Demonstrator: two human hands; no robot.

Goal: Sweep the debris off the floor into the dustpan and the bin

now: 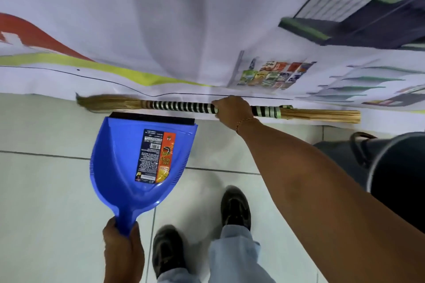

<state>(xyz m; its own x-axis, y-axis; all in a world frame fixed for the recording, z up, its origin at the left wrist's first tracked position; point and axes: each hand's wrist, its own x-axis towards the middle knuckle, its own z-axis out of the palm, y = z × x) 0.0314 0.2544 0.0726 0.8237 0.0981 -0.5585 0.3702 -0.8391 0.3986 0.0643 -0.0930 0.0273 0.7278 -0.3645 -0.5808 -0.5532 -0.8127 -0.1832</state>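
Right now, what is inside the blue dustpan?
The blue dustpan, held by the left hand, shows no debris in its scoop, only a printed label stuck to the surface. Whatever lies under the label or the pan is hidden.

printed white banner point(161, 30), pale floor tiles point(46, 190), black shoes point(235, 207), grey trousers point(232, 257)

Left hand point(123, 250) wrapped round handle of blue dustpan point(142, 163), pan's black lip pointing away, label facing up. Right hand point(232, 110) closed on banded shaft of stick broom point(179, 107), held level along edge of printed white banner point(161, 30). Tiled floor point(46, 190) below. Dark bin point(395, 167) at right edge. Two dark shoes point(235, 209) near bottom edge.
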